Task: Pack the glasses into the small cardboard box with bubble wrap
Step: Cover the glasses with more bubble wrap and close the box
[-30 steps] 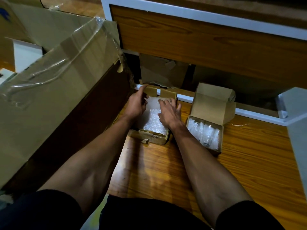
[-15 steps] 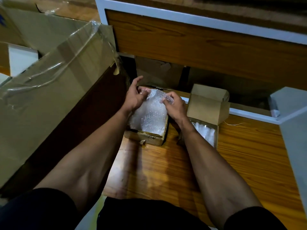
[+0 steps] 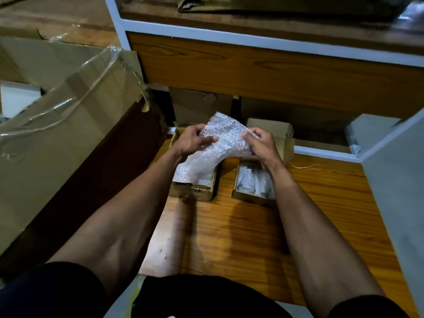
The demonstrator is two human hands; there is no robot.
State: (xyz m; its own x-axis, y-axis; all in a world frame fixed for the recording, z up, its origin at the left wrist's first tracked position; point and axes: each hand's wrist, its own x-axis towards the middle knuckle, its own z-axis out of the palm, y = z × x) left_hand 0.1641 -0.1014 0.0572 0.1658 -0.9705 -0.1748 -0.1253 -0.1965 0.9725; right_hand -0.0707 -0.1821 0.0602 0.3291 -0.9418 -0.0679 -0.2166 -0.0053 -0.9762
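While both hands lift a sheet, these are the parts of the scene:
Wrap: a sheet of bubble wrap [image 3: 226,140], held up over the left box, its lower end trailing down into that box.
Left hand: the left hand [image 3: 195,142] grips the sheet's left edge, thumb across the front, fingers curled behind.
Right hand: the right hand [image 3: 262,143] pinches the sheet's right edge with bent fingers.
Left box: a small open box [image 3: 195,191] on the wooden floor [image 3: 252,237], lined with wrap.
Right box: a second open box [image 3: 243,193] just beside it, lid up, with clear glasses [image 3: 249,180] lying inside.
Far left: a big carton [image 3: 68,125] with loose tape.
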